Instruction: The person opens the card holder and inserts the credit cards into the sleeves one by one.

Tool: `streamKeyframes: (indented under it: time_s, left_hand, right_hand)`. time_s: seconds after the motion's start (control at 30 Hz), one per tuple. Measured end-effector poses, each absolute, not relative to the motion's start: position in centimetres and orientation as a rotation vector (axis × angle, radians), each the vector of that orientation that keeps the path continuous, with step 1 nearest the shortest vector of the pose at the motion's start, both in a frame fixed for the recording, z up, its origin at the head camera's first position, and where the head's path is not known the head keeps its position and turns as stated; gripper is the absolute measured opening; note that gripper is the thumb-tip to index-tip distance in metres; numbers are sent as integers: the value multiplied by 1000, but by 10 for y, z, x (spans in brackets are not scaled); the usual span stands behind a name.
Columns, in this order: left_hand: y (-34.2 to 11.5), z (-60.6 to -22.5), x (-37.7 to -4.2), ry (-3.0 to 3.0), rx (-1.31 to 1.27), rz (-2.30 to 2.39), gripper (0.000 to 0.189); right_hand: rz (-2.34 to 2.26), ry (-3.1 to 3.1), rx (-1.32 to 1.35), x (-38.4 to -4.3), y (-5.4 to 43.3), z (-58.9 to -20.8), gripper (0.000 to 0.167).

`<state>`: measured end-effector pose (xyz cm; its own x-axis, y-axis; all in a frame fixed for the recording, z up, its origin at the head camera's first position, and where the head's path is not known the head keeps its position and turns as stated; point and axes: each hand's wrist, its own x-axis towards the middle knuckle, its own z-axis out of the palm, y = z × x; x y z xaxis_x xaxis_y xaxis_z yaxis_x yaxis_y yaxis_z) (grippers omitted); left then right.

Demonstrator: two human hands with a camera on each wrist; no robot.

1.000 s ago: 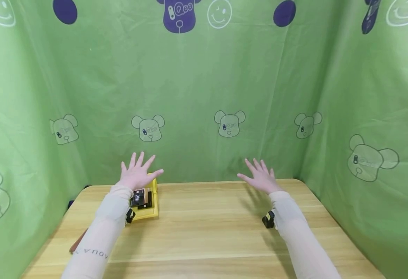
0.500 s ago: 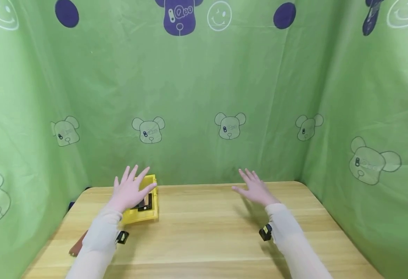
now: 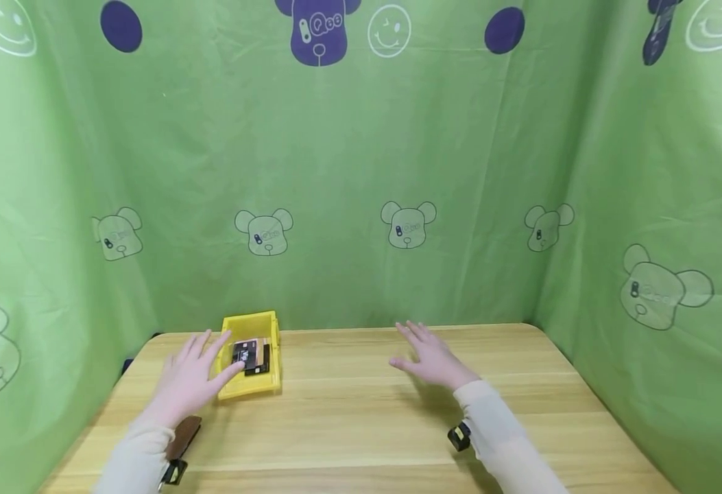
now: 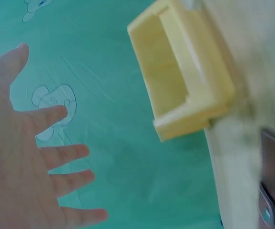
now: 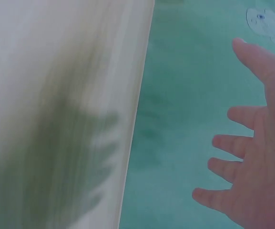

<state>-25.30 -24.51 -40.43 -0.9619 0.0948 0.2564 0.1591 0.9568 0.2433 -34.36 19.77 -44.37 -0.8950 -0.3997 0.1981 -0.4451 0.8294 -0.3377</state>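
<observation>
"Looking from the left grip (image 3: 186,384), where are the nearest things?"

"The brown leather case (image 3: 183,437) lies on the desk (image 3: 336,432) by the wrist, partly behind the sleeve (image 3: 129,463), its long axis slanting forward and right. The yellow box (image 3: 252,392) sits ahead and right, near the thumb."

"And the right grip (image 3: 431,360)?"

"Well apart from both. Both grips are released, fingers spread, holding nothing."

"How do the things look?"

"The case is flat, with a metal snap (image 4: 267,214); the box is open-topped, with overlapping cards (image 3: 246,351) inside."
</observation>
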Motion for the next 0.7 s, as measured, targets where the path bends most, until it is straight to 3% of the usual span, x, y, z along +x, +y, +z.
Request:
streamKeyframes:
  time_s: [0.7]
  left_hand:
    - [-341, -468, -215, -3076, -96, -570, 79]
  right_hand:
    - [698, -2943, 928, -310, 179, -458, 82]
